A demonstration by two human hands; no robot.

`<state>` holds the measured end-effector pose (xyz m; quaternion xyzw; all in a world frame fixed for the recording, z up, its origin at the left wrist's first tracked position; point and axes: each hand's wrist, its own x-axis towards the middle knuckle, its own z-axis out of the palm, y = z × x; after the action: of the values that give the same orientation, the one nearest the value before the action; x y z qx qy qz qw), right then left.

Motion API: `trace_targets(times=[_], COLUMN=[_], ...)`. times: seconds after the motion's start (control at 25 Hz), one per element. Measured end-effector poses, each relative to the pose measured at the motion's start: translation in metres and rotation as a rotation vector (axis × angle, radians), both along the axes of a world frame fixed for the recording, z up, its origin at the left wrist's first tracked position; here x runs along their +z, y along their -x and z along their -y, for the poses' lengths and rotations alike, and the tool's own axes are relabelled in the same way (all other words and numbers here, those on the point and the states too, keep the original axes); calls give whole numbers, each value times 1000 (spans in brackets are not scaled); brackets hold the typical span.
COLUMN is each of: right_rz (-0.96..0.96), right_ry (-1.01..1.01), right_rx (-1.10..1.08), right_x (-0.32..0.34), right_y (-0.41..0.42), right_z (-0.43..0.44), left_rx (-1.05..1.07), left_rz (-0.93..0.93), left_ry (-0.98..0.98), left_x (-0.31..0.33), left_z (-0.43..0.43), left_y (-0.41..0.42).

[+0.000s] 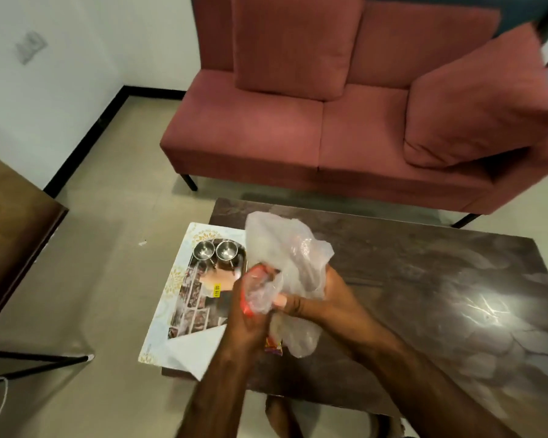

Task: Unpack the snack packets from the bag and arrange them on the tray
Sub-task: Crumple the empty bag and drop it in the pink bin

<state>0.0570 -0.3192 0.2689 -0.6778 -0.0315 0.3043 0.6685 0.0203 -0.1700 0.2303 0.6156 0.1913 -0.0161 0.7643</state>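
Over the dark bench [424,279] — left hand [244,327] grips a red snack packet [245,306] at the clear bag [285,248], right hand [325,298] holds the bag — printed tray [159,336] just left.

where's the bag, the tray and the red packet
bag [285,245], head view, on its crumpled upper part
tray [164,311], head view, on its pale left rim
packet [245,306], head view, on its red edge showing beside the bag's plastic

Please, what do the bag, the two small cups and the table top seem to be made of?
The bag looks like thin translucent plastic film: it crumples and shows red through. The two small cups look like polished steel, with bright reflections. The table top looks like dark glossy stone or laminate: veined pattern, light glare.
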Motion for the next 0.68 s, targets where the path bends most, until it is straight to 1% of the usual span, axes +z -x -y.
trace_targets(times=[0.04, 0.2, 0.24, 0.32, 0.44, 0.48, 0.52, 0.56, 0.6, 0.64, 0.68], right_rz=[13, 158, 175, 180, 203, 198, 188, 176, 166, 162, 166], right_ry=[-4, 6, -4, -28, -41, -51, -62, -68, -70, -69, -70], right_rx=[-52, -345, -401, -474, -596, -642, -677, -700, -698, -676, -642], right_x=[3, 11, 12, 16, 22, 24, 26, 27, 29, 30, 32], right_y=[3, 1, 0, 1, 4, 4, 3, 3, 4, 5, 6], right_z=[4, 41, 50, 61, 82, 92, 105, 120, 133, 146, 161], left_rx=[-74, -247, -276, -325, -409, -364, -265, -169, -128, -167, -273], left_rz=[31, 28, 36, 107, 293, 360, 395, 396, 377, 336, 291], left_ry=[-42, 99, 64, -131, -343, -410, -472, -510, -526, -503, -419], left_x=[7, 24, 27, 33, 52, 59, 65, 69, 74, 80, 82], left_z=[14, 38, 40, 42, 54, 56, 56, 56, 56, 61, 73], left_y=[-2, -14, -16, -17, -22, -24, -28, -34, -41, -46, -50])
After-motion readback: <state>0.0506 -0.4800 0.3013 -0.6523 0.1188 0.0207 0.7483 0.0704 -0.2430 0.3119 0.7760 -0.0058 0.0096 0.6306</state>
